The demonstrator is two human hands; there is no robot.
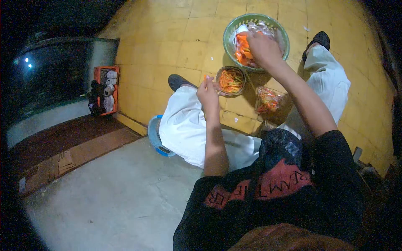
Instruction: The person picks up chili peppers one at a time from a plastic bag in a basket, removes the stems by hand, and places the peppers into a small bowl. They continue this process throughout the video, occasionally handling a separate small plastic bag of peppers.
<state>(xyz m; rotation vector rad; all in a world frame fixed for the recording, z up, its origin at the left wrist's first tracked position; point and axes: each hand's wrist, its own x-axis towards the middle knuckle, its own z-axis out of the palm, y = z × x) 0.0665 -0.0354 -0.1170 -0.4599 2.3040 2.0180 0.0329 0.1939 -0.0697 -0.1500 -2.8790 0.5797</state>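
Beside a small round bowl (240,91) of thin orange and green pieces (230,80), my left hand (208,91) is closed, with a small orange bit at its fingertips that is too small to name. My right hand (263,47) reaches into a green basket (226,45), over orange items (243,47) and clear plastic bags (260,28). Its fingertips are hidden, so any hold cannot be made out. A clear bag of orange and red pieces (268,99) lies on the yellow tiles below the basket.
An orange crate (115,88) with shoes stands at the left by a wall. A blue plastic container (155,133) is beside my left leg. My legs in white trousers flank the bowl and bag. Flattened cardboard (79,157) lies at the lower left.
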